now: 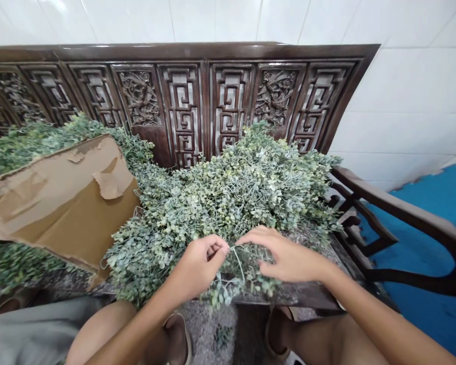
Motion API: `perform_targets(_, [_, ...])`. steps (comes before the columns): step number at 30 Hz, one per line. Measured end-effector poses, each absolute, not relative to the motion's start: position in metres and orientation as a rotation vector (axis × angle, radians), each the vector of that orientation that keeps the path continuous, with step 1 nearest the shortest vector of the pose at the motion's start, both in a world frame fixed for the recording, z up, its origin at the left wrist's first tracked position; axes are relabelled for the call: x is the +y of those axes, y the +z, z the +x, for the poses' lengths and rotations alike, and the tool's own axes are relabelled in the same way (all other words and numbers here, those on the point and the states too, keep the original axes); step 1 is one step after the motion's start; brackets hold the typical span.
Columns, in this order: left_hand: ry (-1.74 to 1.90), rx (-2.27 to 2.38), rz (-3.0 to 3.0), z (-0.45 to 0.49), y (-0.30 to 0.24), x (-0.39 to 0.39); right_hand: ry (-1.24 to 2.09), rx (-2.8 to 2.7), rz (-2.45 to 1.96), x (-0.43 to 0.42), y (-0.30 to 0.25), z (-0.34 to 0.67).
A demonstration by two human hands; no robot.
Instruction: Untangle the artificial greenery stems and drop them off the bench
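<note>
A large heap of artificial leafy sprigs [247, 192], grey-green with thin stems, covers the bench seat in front of me. My left hand [205, 263] pinches the pale stem [238, 263] of one sprig between thumb and fingertips. From that pinch the stem bends down to the right, its leaves hanging at the seat's front edge. My right hand [279, 253] is just to the right, thumb and fingers spread apart around the sprig's side. Its fingertips come close to the stem by my left hand; whether they touch it I cannot tell.
A torn cardboard sheet [72, 203] leans over more foliage at the left. The dark carved bench back [205, 101] runs behind, with a wooden armrest [403, 208] on the right. Blue material [418, 213] lies beyond it. Fallen leaves [223, 336] are on the floor between my feet.
</note>
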State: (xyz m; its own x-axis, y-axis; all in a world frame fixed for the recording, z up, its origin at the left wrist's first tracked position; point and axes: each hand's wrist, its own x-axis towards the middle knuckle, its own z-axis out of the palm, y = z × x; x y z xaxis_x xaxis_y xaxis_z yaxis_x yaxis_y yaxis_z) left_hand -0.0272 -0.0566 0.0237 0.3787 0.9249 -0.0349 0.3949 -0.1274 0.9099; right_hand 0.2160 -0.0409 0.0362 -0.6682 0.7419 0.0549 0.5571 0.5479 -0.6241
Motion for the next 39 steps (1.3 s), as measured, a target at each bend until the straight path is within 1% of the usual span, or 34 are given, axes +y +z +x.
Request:
perform_targets(2, [0.707, 1.154, 1.71, -0.027, 0.025, -0.058, 0.877, -2.459, -1.039, -0.045, 0.04, 0.211])
perform_targets(7, [0.667, 1.081, 1.679, -0.026, 0.027, -0.058, 0.854, -2.373, -1.004, -0.047, 0.039, 0.199])
perform_targets(12, [0.582, 1.139, 1.639, -0.036, 0.031, -0.052, 0.972, -2.312, -0.94, -0.043, 0.034, 0.196])
perform_targets(18, [0.285, 1.114, 1.725, -0.071, 0.035, -0.045, 0.983, -2.313, -0.962, -0.036, 0.034, 0.209])
perform_targets(20, [0.248, 1.111, 1.714, -0.076, 0.038, -0.045, 0.955, -2.323, -0.974, -0.034, 0.034, 0.213])
perform_targets(27, [0.402, 1.166, 1.706, -0.063, 0.04, -0.048, 0.941, -2.377, -1.076, -0.039, 0.032, 0.207])
perform_targets(32, [0.508, 1.075, 1.609, -0.051, 0.033, -0.048, 0.866, -2.404, -1.004, -0.05, 0.029, 0.186])
perform_targets(35, [0.562, 1.072, 1.581, -0.045, 0.031, -0.048, 0.871, -2.313, -0.989, -0.053, 0.027, 0.174])
perform_targets(39, [0.604, 1.091, 1.568, -0.042, 0.029, -0.05, 0.967, -2.13, -1.109, -0.051, 0.022, 0.168])
